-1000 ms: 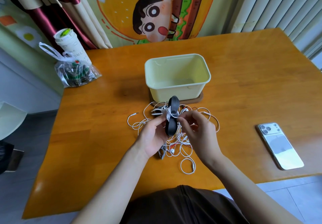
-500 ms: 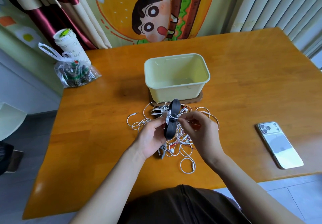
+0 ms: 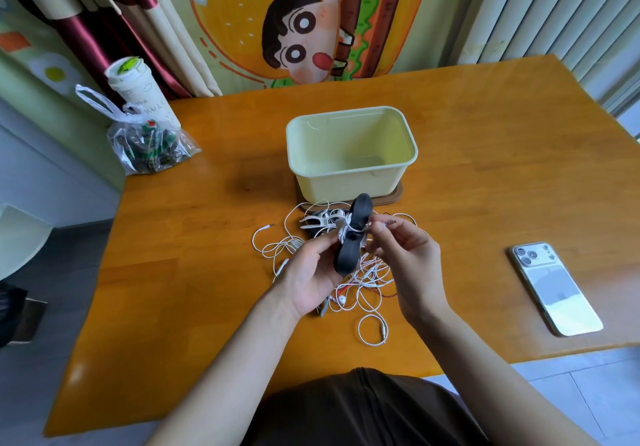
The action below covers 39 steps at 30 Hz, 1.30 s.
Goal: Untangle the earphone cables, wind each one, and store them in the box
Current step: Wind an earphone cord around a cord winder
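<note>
My left hand [image 3: 308, 272] grips the near end of a black oblong holder [image 3: 355, 237]. My right hand [image 3: 407, 258], close beside it, pinches the white cable [image 3: 346, 230] wrapped round the holder's waist. The holder is lifted above the surface [image 3: 207, 272], long axis running near to far, its far end tipped up toward the box [image 3: 346, 187]. Under my hands lies the tangle of earphone cables [image 3: 369, 281]. The pale box stands open just beyond, on a brown base [image 3: 398, 193]. A phone [image 3: 557, 289] lies to the right, and a bagged cup [image 3: 138, 99] stands far left.

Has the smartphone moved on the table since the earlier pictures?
No. The smartphone lies in the same spot beside the table's front right edge.
</note>
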### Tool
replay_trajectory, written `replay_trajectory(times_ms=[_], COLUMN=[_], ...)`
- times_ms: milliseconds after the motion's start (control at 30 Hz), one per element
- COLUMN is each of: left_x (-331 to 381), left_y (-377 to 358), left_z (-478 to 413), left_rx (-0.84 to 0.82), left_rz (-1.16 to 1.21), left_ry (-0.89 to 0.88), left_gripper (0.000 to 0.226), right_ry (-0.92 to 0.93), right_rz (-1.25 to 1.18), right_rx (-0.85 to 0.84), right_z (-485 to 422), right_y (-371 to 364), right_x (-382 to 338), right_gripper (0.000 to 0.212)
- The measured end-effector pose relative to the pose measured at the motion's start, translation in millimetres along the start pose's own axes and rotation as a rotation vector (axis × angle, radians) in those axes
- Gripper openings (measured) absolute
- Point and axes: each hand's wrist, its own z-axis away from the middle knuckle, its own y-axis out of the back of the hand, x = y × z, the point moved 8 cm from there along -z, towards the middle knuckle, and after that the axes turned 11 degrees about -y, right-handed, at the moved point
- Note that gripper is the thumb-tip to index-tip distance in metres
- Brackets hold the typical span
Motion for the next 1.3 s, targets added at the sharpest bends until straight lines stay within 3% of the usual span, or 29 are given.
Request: replay_trajectory(times_ms=[300, 500, 700, 867, 1067, 1133, 1300], left_x=[-3.7, -2.0, -4.3, -4.7, -2.4, -1.3, 1.3], left_y=[-6.3, -12.0, -16.5, -27.2, -29.1, -29.1, -34.3], left_z=[-2.5, 1.0, 5.6, 9.9, 14.4, 14.5, 16.3], left_rx=[-0.017, -0.002, 0.018, -0.048, -0.088, -0.088, -0.103], left_rz=[0.132, 0.186, 0.303, 0.403, 0.455, 0.466, 0.473], left_ry=[-0.012, -0.03, 0.038, 0.099, 0.129, 0.128, 0.134], left_gripper=[0.028, 0.024, 0.025, 0.027, 0.032, 0.035, 0.031], right_ry=[0.114, 0.425, 0.655, 0.77, 0.778, 0.842, 0.933], right_rz=[0.07, 0.542, 0.743, 0.881, 0.793, 0.869, 1.032], right_rx=[0.073, 0.161, 0.184, 0.108, -0.001, -0.077, -0.136], right_z=[10.5, 17.4, 18.0, 20.8, 18.3, 20.0, 17.1], right_y=[-9.0, -13.5, -14.4, -17.8, -10.6, -15.0, -19.1], right_x=[-12.3, -27.5, -40.0, -42.6, -65.1, -71.7, -78.1], right_gripper=[0.027, 0.042, 0.052, 0.065, 0.024, 0.01, 0.013])
